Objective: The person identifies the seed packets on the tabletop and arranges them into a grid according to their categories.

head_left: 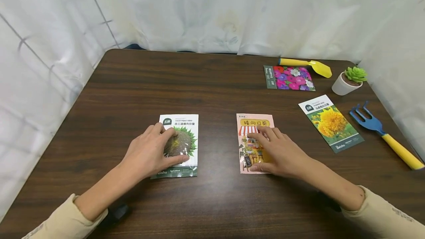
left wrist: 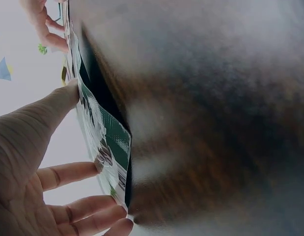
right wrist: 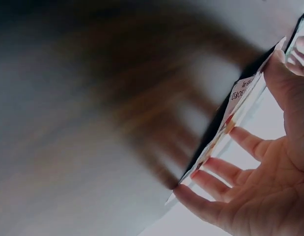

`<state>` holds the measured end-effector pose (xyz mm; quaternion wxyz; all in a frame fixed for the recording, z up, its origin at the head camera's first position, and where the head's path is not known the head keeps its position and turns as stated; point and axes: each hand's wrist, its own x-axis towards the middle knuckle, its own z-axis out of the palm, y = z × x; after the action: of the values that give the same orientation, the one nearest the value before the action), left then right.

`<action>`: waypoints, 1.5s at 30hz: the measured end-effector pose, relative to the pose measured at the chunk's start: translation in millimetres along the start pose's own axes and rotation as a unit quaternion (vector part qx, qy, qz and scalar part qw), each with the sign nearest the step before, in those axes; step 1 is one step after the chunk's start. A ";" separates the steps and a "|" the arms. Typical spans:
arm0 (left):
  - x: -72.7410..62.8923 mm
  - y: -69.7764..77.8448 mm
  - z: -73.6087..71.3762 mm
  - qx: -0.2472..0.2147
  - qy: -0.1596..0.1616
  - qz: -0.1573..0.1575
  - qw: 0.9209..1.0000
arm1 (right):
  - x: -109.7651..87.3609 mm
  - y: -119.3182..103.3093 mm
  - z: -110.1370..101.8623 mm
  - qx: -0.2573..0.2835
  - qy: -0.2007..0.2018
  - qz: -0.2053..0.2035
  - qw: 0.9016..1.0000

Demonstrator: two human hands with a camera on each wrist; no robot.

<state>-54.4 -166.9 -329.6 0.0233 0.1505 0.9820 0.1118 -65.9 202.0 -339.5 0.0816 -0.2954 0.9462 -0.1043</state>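
A white and green sunflower seed packet [head_left: 189, 121] lies on the table, left of centre. My left hand [head_left: 149, 149] rests on it with thumb and fingers spread apart; in the left wrist view the near edge of the seed packet [left wrist: 112, 132] stands slightly off the tabletop. To the right lies a pink seed packet [head_left: 244, 121] with a drawing of a shop awning. The fingertips of my right hand [head_left: 280, 152] touch its face, the thumb near its lower edge. In the right wrist view the pink packet [right wrist: 242, 96] is seen edge-on, under the right hand [right wrist: 260, 172].
Further right lie a yellow-flower seed packet [head_left: 332, 123] and a blue hand fork [head_left: 372, 123] with a yellow handle. Behind them are a petunia packet [head_left: 293, 78], a yellow trowel [head_left: 318, 67] and a potted succulent [head_left: 345, 84]. A white curtain [head_left: 199, 14] hangs along the table's back edge.
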 end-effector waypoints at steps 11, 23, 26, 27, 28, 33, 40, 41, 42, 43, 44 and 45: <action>1.9 1.1 -1.1 0.001 -0.001 0.009 1.000 | 3.4 -17.3 4.0 -0.024 -0.005 0.011 1.000; 0.7 1.6 -4.0 0.001 -0.003 0.010 1.000 | 4.0 -21.1 3.7 -0.039 0.006 -0.008 0.999; 0.4 1.5 -3.6 -0.002 -0.002 0.010 1.000 | 4.7 -20.6 4.1 -0.032 0.005 -0.009 0.999; 0.3 1.3 -3.4 -0.002 -0.002 0.009 1.000 | 4.9 -20.5 4.2 -0.031 0.005 -0.010 0.999; 0.2 1.2 -3.3 -0.003 -0.001 0.009 1.000 | 5.1 -20.6 4.4 -0.030 0.004 -0.010 0.999; 0.0 0.0 -2.5 -0.004 0.001 0.009 1.000 | 5.9 -20.7 5.3 -0.029 0.003 -0.011 1.000; -0.3 -2.0 -1.2 -0.005 0.001 0.007 1.000 | 6.5 -21.4 5.5 -0.028 -0.001 -0.010 1.000; -0.3 -2.3 -1.0 -0.005 0.001 0.007 1.000 | 6.6 -21.5 5.4 -0.028 -0.002 -0.010 1.000; -0.3 -2.5 -0.9 -0.005 0.001 0.007 1.000 | 6.6 -21.7 5.4 -0.029 -0.002 -0.010 1.000; -0.3 -2.6 -0.7 -0.005 0.001 0.007 1.000 | 6.7 -21.8 5.4 -0.030 -0.003 -0.010 0.999; -0.4 -2.8 -0.6 -0.005 0.001 0.008 1.000 | 6.7 -21.9 5.5 -0.032 -0.003 -0.010 0.999; -0.5 -2.9 -0.4 -0.005 0.000 0.009 1.000 | 6.7 -22.2 5.4 -0.034 -0.004 -0.010 0.999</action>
<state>-54.7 -169.9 -329.8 0.0227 0.1586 0.9801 0.1173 -58.2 179.5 -339.9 0.0743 -0.3081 0.9457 -0.0719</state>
